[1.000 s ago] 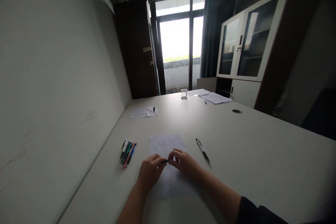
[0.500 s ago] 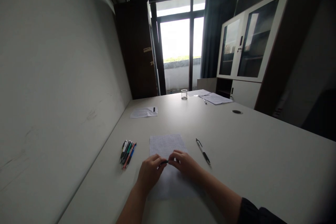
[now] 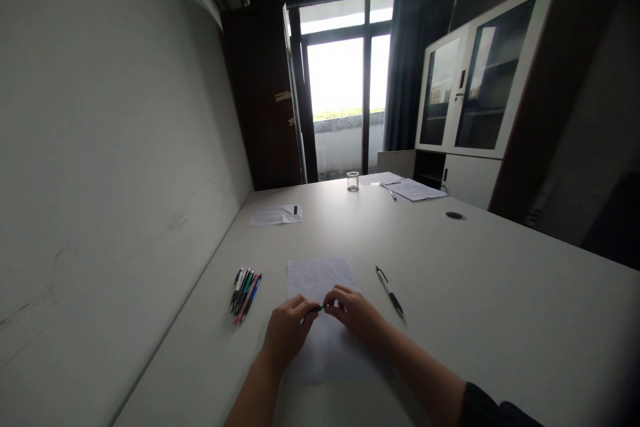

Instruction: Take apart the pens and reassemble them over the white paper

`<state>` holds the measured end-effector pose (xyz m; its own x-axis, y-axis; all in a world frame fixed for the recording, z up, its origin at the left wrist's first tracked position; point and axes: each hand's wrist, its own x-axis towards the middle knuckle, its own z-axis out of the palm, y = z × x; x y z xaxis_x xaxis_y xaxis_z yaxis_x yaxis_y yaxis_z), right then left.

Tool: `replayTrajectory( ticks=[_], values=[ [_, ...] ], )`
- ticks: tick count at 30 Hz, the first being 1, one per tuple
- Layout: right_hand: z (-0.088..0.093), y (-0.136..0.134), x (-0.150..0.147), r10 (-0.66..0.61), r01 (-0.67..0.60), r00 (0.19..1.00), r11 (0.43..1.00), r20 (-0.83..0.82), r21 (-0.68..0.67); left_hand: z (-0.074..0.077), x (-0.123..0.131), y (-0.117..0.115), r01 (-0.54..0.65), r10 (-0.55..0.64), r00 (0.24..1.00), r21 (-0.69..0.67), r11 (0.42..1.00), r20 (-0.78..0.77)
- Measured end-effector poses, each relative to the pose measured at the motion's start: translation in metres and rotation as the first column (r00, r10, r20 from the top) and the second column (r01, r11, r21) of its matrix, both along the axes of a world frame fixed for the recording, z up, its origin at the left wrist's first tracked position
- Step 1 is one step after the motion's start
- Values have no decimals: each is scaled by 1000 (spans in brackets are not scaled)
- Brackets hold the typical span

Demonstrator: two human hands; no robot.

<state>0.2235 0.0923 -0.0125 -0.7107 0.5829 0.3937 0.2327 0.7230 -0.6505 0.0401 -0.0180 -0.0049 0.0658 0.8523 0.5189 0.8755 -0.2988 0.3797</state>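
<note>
White table [image 3: 425, 247] | left hand [image 3: 287, 325], right hand [image 3: 353, 307] tightly pinch dark pen piece [image 3: 315, 309] | green sliver [image 3: 323, 307] newly visible; I judge parts separating

Bright window [image 3: 336, 73], dark curtain [image 3: 403, 80], glass-doored cabinet [image 3: 463, 90] right, pale wall [image 3: 120, 147] left.

Two hands meet over a sheet of paper [image 3: 320, 277] on a white table [image 3: 490, 293]. The left hand [image 3: 287, 325] pinches a small dark thing [image 3: 314, 309], maybe part of a pen, but it is too small to be sure. The right hand [image 3: 353, 310] pinches its other end. A bunch of pens [image 3: 246, 295] lies to the left. One black and white pen [image 3: 390, 291] lies to the right. Far back stands a clear glass [image 3: 353, 182], near some papers [image 3: 417, 190].
</note>
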Motion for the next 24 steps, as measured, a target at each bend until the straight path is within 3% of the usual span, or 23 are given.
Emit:
replayTrajectory(
  ticks=[24],
  values=[
    [5, -2, 1, -44, 44, 998, 999, -37, 13, 0, -1, 1, 61, -61, 998, -20, 998, -8]
  ],
)
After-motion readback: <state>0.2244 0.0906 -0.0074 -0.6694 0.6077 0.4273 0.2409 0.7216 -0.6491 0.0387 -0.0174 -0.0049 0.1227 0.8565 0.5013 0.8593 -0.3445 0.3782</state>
